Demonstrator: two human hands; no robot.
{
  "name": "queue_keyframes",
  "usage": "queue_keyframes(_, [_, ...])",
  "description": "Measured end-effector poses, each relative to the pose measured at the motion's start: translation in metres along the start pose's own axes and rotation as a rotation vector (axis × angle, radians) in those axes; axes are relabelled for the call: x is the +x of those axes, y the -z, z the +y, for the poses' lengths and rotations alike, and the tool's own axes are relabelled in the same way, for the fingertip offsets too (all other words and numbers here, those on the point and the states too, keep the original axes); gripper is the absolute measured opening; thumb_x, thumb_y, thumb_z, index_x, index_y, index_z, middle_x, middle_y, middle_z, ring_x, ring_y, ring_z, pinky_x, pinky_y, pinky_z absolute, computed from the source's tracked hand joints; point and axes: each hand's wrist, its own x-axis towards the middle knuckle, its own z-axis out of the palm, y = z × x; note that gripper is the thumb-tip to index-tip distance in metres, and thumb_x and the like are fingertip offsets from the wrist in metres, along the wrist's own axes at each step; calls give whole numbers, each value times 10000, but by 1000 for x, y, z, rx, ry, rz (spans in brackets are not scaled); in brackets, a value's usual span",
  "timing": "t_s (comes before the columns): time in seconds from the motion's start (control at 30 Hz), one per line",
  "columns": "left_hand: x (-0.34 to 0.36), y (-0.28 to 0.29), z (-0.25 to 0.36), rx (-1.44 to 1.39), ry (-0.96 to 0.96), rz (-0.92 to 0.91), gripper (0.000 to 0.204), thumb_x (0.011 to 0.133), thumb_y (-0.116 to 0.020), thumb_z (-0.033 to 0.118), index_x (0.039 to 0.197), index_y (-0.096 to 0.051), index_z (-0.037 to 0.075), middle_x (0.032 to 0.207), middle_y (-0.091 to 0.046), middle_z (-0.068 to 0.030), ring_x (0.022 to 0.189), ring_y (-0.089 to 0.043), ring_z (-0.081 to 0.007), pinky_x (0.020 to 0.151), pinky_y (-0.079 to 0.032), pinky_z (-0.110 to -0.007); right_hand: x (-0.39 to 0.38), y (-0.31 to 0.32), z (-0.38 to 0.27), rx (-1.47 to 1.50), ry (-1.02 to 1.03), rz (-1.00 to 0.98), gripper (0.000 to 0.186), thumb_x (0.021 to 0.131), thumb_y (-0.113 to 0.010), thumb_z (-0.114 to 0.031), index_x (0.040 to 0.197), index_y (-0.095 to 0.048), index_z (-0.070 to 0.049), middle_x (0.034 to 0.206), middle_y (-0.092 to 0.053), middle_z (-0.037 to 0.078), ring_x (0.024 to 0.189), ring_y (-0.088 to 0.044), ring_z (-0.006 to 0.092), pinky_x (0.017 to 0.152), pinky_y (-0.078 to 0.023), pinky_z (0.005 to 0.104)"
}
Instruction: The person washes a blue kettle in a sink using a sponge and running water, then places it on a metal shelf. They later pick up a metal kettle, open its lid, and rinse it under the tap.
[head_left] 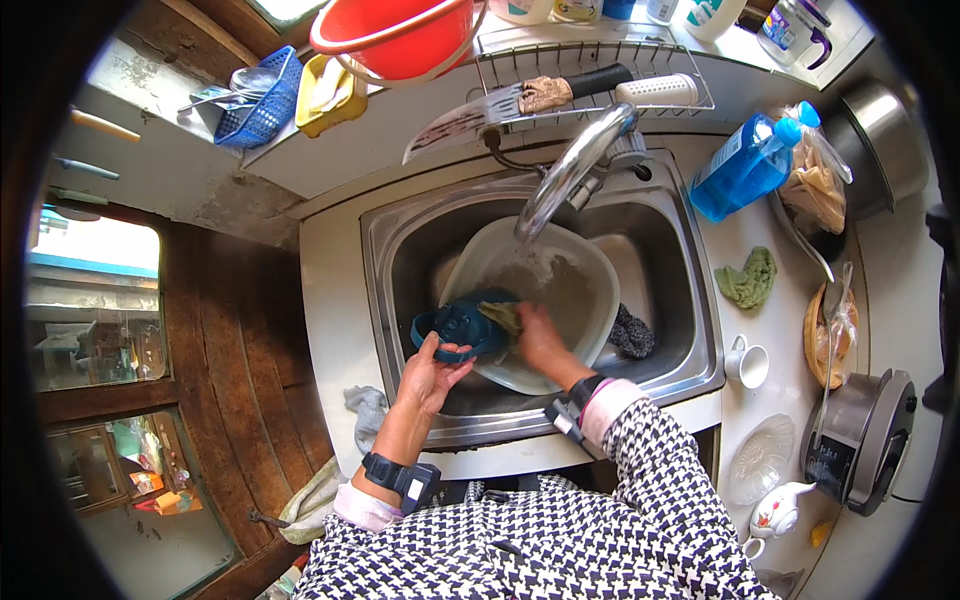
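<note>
- Left grip (427, 382) is pinching the blue plastic dish (462, 325) by its rim, over the left edge of the white basin (610, 275). If that plastic's wet, it could easily slip.
- Right grip (543, 345) looks closed on a green cloth (500, 317) at the dish; push too hard and it might pop loose.
- Bump the basin and murky water (560, 290) could slop into the sink (706, 335).

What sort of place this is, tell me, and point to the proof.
Probably a home kitchen: there is a steel sink under a curved faucet, with a white mug and a small teapot to its right.
</note>
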Motion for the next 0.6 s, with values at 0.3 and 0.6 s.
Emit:
queue_keyframes(0.3, [-13,-16,16,676,-224,20,354,973,-427,321,839,-587,34,866,-663,-139,889,-628,-211,780,-496,-343,10,31,75,-435,-296,159,304,771,-536,-21,1056,-626,-76,1068,-605,262,980,-592,414,858,-480,478])
queue_keyframes(0.6, [2,-43,20,1056,-573,58,267,892,-562,155,1083,-511,-25,1006,-496,-153,613,-625,-155,628,-505,-280,-7,61,52,-173,-75,-134,287,798,-579,-115,1059,-635,-9,1069,-628,219,985,-607,365,858,-491,402])
